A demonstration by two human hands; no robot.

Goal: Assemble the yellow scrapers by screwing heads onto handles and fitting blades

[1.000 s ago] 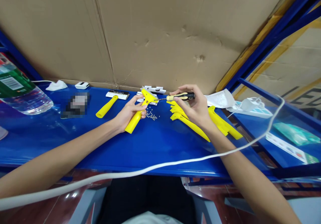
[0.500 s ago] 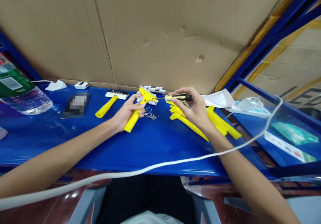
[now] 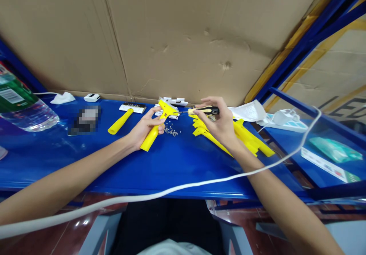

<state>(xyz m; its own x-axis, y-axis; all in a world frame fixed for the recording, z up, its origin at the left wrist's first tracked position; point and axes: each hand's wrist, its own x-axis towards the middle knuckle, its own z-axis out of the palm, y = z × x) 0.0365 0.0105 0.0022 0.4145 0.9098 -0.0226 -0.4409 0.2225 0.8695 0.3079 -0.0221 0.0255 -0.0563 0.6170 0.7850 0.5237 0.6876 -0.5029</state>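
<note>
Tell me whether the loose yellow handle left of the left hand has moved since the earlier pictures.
No: against the cardboard wall behind it, the loose yellow handle shows no clear shift either way.

- The bare left arm (image 3: 77, 171) reaches in from the bottom left.
- The left grip (image 3: 147, 127) is curled closed, with fingertips peeking out on its right side.
- The bare right arm (image 3: 277, 194) reaches in from the bottom right.
- The right grip (image 3: 221, 123) is pinched, thumb pointing left.
- Both grips are near each other, not touching.
</note>
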